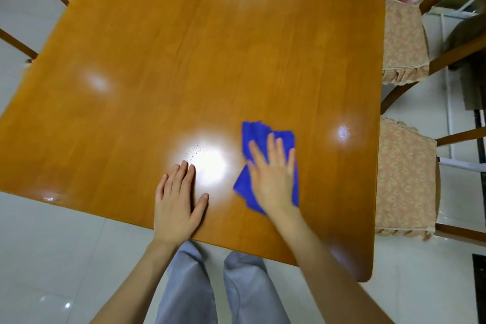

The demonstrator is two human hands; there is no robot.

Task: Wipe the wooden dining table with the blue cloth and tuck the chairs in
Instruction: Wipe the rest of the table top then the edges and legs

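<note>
While the right hand [273, 176] lies flat, fingers straight, on the blue cloth [259, 134] and presses it to the wooden bench [184, 47], the left hand [178, 200] rests open, palm down, on bare wood just to its left, gripping nothing. The cloth is folded under the right palm and looks soft and light. It should slide readily on the glossy top, so flat pressure over its middle suits it better than a pinch, which would likely bunch it. To the right of the right hand stand 2 seats, the nearer cushioned chair [406, 181] and the farther cushioned chair [402, 42], both showing beyond the bench edge. They look rigid and heavier, best pushed by their wooden frames.
</note>
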